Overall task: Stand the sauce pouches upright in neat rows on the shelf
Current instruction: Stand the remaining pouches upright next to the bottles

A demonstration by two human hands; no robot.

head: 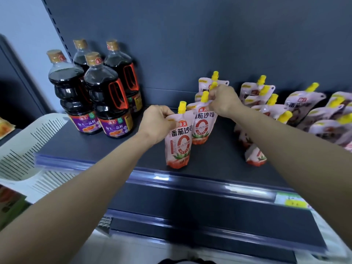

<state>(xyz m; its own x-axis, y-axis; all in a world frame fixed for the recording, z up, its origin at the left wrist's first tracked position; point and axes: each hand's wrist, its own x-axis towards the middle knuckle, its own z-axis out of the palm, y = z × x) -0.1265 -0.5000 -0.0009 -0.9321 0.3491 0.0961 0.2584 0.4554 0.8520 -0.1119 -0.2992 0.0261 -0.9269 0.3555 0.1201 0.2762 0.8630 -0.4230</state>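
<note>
Gripping the front sauce pouch (178, 139) at its top corner, the closed left hand (157, 123) steadies it near the shelf (106, 149) edge while the right hand (222, 101) pinches the second pouch (202, 126); square both bases flat before releasing.

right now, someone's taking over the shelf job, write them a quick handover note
Left hand grips the top of the front pink tomato-sauce pouch with yellow spout, upright near the dark shelf's front edge.
Right hand pinches the top of the second pink pouch just behind it.
Done: that column stands.
Left: the pouches on the right lean and need straightening.
</note>
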